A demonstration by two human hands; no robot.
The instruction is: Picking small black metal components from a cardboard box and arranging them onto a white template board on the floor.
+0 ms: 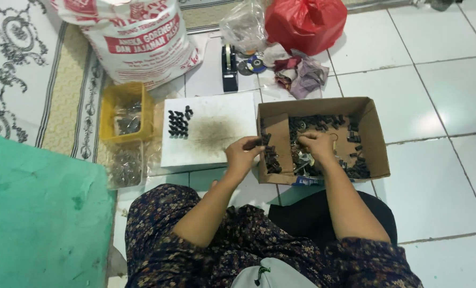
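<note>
Here, a white printed sack (134, 40) is standing on the tiled floor (435, 80) beside a red plastic bag (307, 21). Nearer, a cardboard box (374, 133) is holding small black parts (323, 124), next to a white board (216, 128). The right hand (315, 146) is reaching into the box, fingers curled, grasp unclear. The left hand (242, 156) is pinching a black part (255, 142) at the box's edge.

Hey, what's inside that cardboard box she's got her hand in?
The cardboard box holds many small black parts and a few shiny metal bits, loosely piled. The right hand reaches in and covers what lies beneath it; the left hand hovers at the box's left edge.
</note>
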